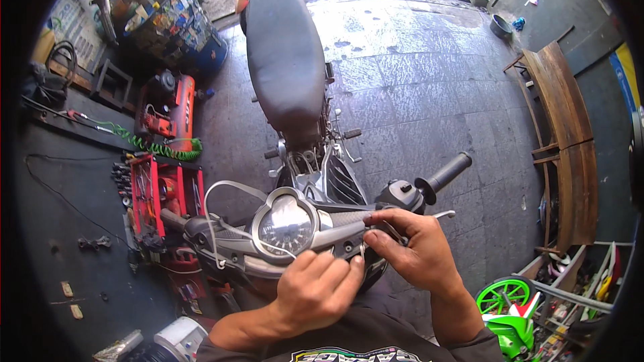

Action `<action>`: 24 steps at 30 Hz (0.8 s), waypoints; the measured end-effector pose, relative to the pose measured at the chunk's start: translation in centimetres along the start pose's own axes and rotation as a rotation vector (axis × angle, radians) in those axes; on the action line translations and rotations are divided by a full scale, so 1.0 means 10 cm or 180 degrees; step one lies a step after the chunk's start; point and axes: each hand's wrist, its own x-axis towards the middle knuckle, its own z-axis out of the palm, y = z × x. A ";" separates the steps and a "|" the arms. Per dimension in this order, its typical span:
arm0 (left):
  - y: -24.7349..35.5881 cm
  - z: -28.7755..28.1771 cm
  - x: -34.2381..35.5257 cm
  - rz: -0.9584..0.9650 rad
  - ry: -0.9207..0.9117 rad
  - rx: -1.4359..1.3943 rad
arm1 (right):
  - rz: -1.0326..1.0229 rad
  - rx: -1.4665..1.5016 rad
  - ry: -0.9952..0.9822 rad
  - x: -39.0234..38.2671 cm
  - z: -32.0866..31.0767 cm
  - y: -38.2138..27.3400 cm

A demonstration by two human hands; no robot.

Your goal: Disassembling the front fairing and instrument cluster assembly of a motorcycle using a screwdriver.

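Note:
A motorcycle's handlebar cover (339,234) lies in front of me, with a round instrument cluster (287,224) in its middle. A thin white cord (210,204) loops out at the left and crosses below the dial toward my left hand (320,286). That hand is closed against the cover's near edge; its fingertips are turned away, so what they grip is hidden. My right hand (417,248) is at the cover's right end, thumb and forefinger closed close together beside a small dark piece. I cannot make out what lies between them.
The right handlebar grip (448,171) and a brake lever (443,214) stick out near my right hand. Beyond is the long black seat (285,53), with a person behind it. A red tool cart (149,194) and compressor (184,110) stand left; a wooden bench (563,154) stands right.

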 end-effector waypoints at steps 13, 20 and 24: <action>-0.13 -0.10 0.10 0.0126 0.0025 -0.0965 | 0.0463 -0.0573 -0.0288 -0.03 -0.11 -0.26; -0.18 -0.10 0.10 0.0142 0.0003 -0.1218 | 0.0127 -0.0615 -0.0416 -0.09 -0.14 -0.24; -0.18 -0.09 0.10 0.0123 0.0055 -0.1201 | 0.0013 -0.0793 -0.0379 -0.18 -0.10 -0.25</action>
